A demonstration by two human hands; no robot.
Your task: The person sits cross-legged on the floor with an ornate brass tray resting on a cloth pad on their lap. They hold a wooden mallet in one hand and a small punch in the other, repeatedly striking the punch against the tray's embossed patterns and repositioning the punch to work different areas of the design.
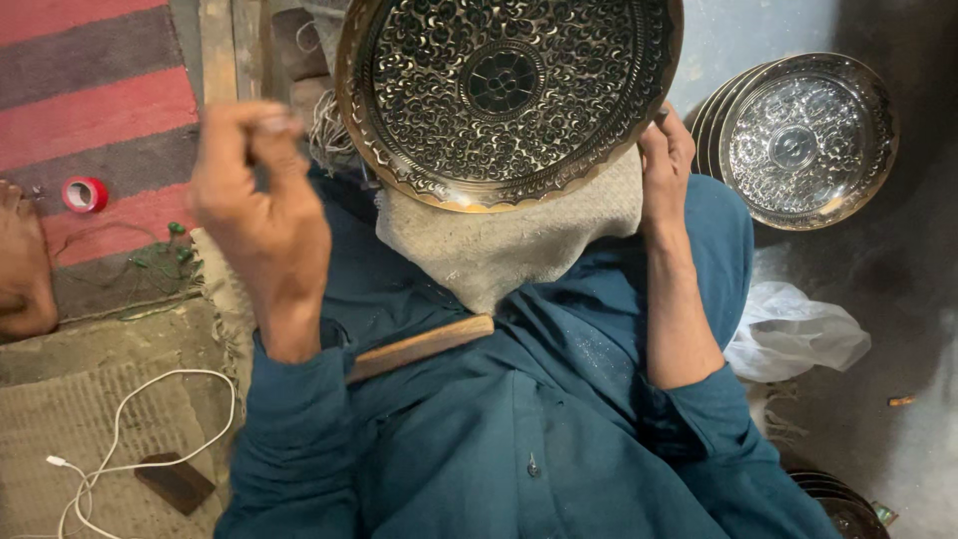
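Right hand (pixel 667 165) grips the rim of a round, densely engraved brass tray (pixel 504 95) propped on coarse beige cloth (pixel 499 245) over the lap; left hand (pixel 261 215) lifts clear, fingertips pinched together.

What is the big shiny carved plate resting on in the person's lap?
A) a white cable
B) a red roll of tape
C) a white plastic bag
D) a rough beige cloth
D: the engraved round plate sits against a rough beige cloth draped over the lap, steadied at its edge by the right hand.
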